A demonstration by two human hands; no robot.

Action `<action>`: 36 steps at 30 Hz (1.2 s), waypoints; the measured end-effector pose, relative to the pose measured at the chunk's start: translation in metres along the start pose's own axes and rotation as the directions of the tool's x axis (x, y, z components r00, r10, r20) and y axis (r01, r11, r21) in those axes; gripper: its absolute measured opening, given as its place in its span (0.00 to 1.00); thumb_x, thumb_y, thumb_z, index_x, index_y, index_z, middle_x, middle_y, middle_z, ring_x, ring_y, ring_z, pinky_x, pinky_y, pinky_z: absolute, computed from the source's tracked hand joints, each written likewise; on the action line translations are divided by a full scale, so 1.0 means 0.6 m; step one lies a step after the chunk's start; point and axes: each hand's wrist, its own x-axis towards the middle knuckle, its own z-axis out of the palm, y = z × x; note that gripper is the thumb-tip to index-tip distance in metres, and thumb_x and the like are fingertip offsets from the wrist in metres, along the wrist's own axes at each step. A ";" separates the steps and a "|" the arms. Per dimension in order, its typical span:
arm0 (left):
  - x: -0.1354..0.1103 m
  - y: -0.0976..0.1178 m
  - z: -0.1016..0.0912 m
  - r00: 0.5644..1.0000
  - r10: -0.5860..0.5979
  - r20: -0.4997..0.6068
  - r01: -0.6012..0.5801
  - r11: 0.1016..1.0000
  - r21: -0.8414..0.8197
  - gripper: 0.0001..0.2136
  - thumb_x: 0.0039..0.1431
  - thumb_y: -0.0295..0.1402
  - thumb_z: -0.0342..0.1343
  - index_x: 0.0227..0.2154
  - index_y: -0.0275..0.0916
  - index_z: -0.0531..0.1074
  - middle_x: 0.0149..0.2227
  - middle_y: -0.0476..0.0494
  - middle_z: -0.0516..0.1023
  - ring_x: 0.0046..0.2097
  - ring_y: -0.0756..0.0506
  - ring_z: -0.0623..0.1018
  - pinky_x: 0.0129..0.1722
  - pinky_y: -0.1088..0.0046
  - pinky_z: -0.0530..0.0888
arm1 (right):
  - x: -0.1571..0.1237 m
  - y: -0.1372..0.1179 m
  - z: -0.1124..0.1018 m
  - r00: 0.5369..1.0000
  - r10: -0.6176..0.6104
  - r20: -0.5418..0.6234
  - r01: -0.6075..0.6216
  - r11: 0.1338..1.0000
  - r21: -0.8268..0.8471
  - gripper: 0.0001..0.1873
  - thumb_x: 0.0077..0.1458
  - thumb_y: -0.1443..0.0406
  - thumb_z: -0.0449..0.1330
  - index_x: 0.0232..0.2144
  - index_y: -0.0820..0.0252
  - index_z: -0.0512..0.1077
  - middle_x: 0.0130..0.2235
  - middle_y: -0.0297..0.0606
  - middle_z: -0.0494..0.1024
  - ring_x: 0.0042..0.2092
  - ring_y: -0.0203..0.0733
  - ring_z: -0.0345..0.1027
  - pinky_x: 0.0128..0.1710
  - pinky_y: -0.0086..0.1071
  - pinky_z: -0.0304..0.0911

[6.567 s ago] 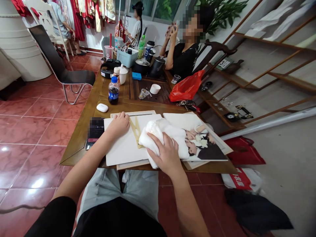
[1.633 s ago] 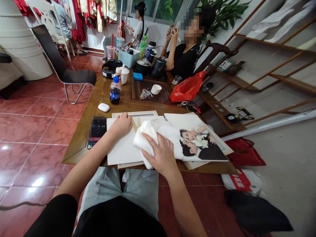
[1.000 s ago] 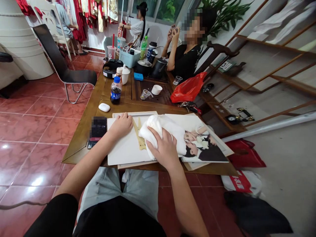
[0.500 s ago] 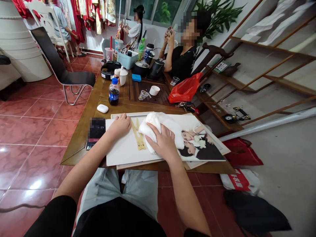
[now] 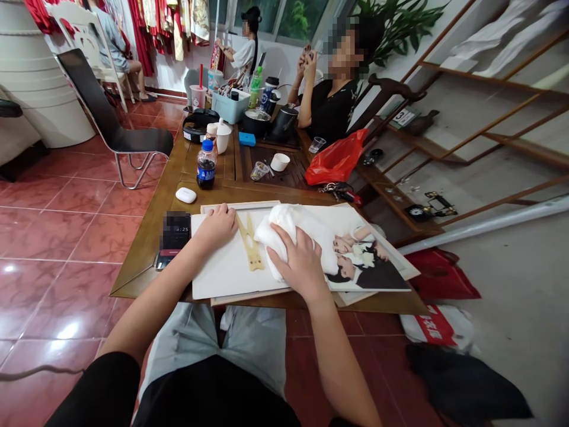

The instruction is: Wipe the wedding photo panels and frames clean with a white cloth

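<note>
A white cloth [image 5: 278, 231] is bunched under my right hand [image 5: 300, 261], whose fingers are bent around its near side. It lies on a large photo print [image 5: 377, 273] with a pale left part and a couple pictured at the right. My left hand [image 5: 217, 225] rests palm down on the print's left part, fingers extended and slightly bent. Between my hands lies a flat yellowish piece [image 5: 252, 252] with two prongs and small holes; its kind is unclear. Beneath the print, a pale frame or board [image 5: 242, 207] shows along the edges.
A phone [image 5: 173, 240], a white earbud case [image 5: 185, 195] and a cola bottle [image 5: 205, 166] stand left on the wooden table [image 5: 137, 261]. A red plastic bag [image 5: 335, 157], keys and small cups lie beyond. A seated person [image 5: 331, 107] holds something up at the back right.
My right hand and the white cloth have shifted slightly right over the print. The left hand keeps its place. The whole view has moved a little.
</note>
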 end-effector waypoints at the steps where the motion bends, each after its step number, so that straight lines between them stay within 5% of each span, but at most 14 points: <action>1: 0.000 0.000 -0.001 1.000 0.000 0.000 0.000 1.000 -0.002 0.18 0.74 0.31 0.39 0.52 0.28 0.72 0.52 0.27 0.75 0.54 0.34 0.75 0.55 0.55 0.69 | -0.017 0.002 -0.003 1.000 -0.006 -0.011 0.006 1.000 -0.009 0.30 0.68 0.50 0.49 0.69 0.45 0.61 0.61 0.50 0.67 0.63 0.58 0.61 0.60 0.57 0.60; 9: 0.003 -0.004 0.007 1.000 0.025 -0.009 -0.025 1.000 -0.009 0.18 0.74 0.31 0.38 0.50 0.29 0.72 0.51 0.27 0.75 0.54 0.33 0.75 0.54 0.55 0.70 | -0.090 0.022 -0.014 0.999 -0.040 -0.026 0.040 0.999 -0.014 0.31 0.68 0.50 0.50 0.70 0.43 0.60 0.61 0.50 0.65 0.61 0.60 0.62 0.59 0.57 0.59; 20: 0.003 -0.006 0.007 1.000 0.031 0.002 -0.031 0.999 -0.007 0.18 0.74 0.31 0.39 0.51 0.29 0.72 0.51 0.27 0.75 0.54 0.34 0.75 0.55 0.54 0.70 | 0.058 0.042 0.007 0.998 0.018 0.056 -0.023 0.995 0.093 0.31 0.68 0.47 0.48 0.69 0.45 0.60 0.58 0.50 0.67 0.61 0.61 0.61 0.60 0.59 0.58; 25: 0.002 -0.002 0.001 1.000 0.020 0.007 -0.019 1.000 -0.009 0.18 0.74 0.31 0.39 0.52 0.29 0.72 0.52 0.27 0.74 0.55 0.34 0.75 0.56 0.54 0.70 | 0.082 0.053 0.012 0.996 0.037 0.076 -0.046 0.990 0.132 0.32 0.67 0.47 0.48 0.70 0.45 0.59 0.57 0.49 0.67 0.61 0.62 0.62 0.59 0.60 0.59; 36: 0.000 -0.001 0.003 1.000 -0.007 -0.008 0.007 0.999 -0.033 0.18 0.73 0.31 0.38 0.50 0.31 0.72 0.52 0.27 0.74 0.55 0.33 0.74 0.55 0.53 0.70 | -0.026 0.048 -0.005 0.998 0.061 -0.025 -0.060 0.997 0.057 0.30 0.67 0.49 0.50 0.68 0.45 0.62 0.56 0.48 0.69 0.57 0.61 0.66 0.56 0.57 0.63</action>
